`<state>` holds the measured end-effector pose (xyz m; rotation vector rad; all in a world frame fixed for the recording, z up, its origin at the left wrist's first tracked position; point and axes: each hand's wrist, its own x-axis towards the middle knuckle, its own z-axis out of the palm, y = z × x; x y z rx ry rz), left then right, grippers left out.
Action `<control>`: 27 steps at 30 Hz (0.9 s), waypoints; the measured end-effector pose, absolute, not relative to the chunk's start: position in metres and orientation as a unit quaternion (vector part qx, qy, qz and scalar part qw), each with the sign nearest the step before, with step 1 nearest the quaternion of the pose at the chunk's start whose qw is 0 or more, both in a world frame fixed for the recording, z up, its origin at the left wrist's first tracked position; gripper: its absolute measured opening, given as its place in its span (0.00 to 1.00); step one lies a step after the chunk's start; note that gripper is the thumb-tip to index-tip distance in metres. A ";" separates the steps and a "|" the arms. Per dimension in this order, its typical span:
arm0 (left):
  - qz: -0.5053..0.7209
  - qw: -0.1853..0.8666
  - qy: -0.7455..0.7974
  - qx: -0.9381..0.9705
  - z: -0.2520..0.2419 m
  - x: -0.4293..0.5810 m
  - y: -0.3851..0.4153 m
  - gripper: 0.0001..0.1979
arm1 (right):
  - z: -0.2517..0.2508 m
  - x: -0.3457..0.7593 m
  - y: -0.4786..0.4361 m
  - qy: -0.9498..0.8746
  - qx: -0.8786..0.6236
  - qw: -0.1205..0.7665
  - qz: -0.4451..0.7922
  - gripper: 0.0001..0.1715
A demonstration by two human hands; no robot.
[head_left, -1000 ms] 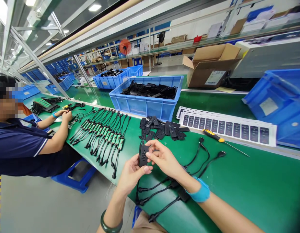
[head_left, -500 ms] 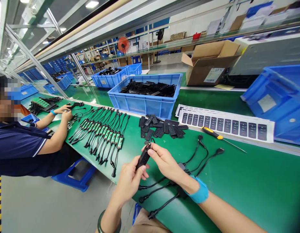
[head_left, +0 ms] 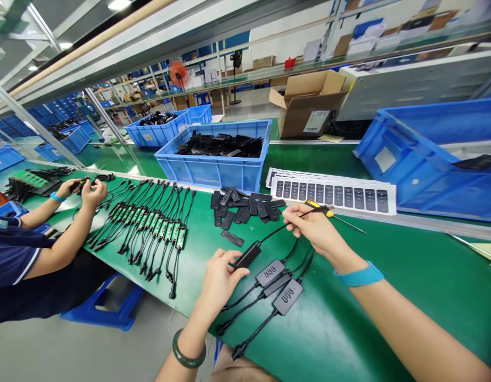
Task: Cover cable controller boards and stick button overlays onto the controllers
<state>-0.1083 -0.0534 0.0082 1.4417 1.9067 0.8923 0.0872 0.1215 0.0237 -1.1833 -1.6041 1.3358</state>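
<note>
**Yellow-handled screwdriver (head_left: 317, 209) in the right hand (head_left: 315, 229), black inline controller (head_left: 248, 255) by the left hand (head_left: 220, 281)**

Nearest the viewer, both bare forearms reach over a green workbench (head_left: 349, 331). A jade bangle (head_left: 189, 351) circles the left wrist, a blue wristband (head_left: 360, 276) the right. The left hand lies near the bench's front edge, fingers together and curled, their tips against the end of the controller, which lies flat on the green surface; whether they press it down, I cannot tell. The right hand is raised, thumb and fingers pinching the screwdriver, whose thin steel shaft (head_left: 349, 224) points to the right, away from the controller. A black cable (head_left: 273, 234) rises from the controller toward those fingers; whether it is caught in the pinch is unclear.

The work in hand centres on this cabled unit. Just right of it lie three more black controllers (head_left: 287, 296) with cables and plugs fanning toward the near edge.

Farther left, rows of cables with green circuit boards (head_left: 150, 224) lie side by side, and beyond them a co-worker's hands (head_left: 93, 193) work at the bench. Toward the far side sit loose black covers (head_left: 241, 208), printed sheets (head_left: 333, 192) and a blue crate (head_left: 213, 168) of black parts.
</note>
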 end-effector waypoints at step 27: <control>0.351 0.160 0.852 0.355 0.011 -0.207 -0.059 0.16 | 0.015 -0.010 0.069 -0.866 -0.313 0.180 0.347 0.31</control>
